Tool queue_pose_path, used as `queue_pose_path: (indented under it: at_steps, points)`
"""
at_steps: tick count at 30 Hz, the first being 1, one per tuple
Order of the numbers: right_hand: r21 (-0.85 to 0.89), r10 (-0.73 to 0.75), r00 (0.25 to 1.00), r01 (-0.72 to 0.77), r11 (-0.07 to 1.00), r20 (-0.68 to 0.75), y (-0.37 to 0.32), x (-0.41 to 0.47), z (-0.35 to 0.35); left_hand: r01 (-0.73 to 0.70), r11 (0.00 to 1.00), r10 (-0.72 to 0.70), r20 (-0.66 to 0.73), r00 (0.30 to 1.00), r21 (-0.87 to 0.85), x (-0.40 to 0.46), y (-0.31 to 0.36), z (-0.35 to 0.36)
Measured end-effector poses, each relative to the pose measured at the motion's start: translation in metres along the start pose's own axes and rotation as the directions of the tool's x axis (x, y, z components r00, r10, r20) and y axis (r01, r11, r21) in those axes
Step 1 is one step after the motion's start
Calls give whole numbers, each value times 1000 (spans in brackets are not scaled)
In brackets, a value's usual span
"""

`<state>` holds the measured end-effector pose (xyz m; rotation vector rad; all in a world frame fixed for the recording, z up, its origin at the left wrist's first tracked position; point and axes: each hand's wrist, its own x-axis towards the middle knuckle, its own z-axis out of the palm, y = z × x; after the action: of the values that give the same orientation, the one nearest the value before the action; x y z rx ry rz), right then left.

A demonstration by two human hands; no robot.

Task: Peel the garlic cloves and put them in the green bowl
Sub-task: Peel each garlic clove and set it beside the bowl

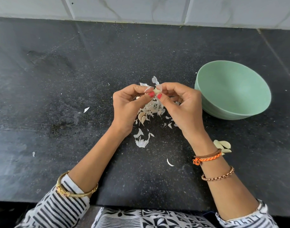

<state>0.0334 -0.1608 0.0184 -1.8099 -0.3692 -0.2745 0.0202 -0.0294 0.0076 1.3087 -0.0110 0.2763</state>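
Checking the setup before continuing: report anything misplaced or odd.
The pale peeled garlic cloves lie on the black speckled stone counter beside the right wrist, not in the round green bowl, which looks empty.

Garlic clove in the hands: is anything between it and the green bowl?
Nothing visible. Both hands pinch the garlic clove above the peel scraps; the green bowl stands open-topped to the right, and only the right hand's own fingers lie along that path.
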Motion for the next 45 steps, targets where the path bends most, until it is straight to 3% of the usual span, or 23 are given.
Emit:
queue_pose_path:
  at_steps: [7, 16, 20, 29, 35, 39, 41, 45]
  points:
    - [8, 17, 999, -17, 1000, -29, 0, -1, 1, -15, 998, 13, 42, 999, 57, -1, 5, 2]
    - [31, 100, 995, -100, 995, -2, -1, 1, -1, 78, 997, -78, 11, 997, 4, 5, 1, -5]
    - [112, 179, 984, -177, 978, -12, -1, 2, -3, -6, 995, 11, -57, 998, 98, 5, 0, -5]
    - [95, 162, 986, -159, 983, -26, -3, 1, -3, -132, 982, 115, 126, 985, 136, 1, 1, -5]
    - [98, 185, 982, -187, 977, 32, -6, 0, -3, -147, 977, 125, 147, 981, 153, 2, -3, -7]
    - [83, 211, 977, -207, 975, -31, -6, -1, -3, -108, 981, 100, 57, 993, 161, 2, -2, -5]
    - [-48, 142, 984, -148, 988, -110, -2, -1, -5, -63, 987, 68, -29, 997, 146, 3, -1, -5]
    - [-218, -10, 994, -14, 976, -106, 4, 0, -4, -27, 985, 47, -112, 993, 169, 6, -5, -9]
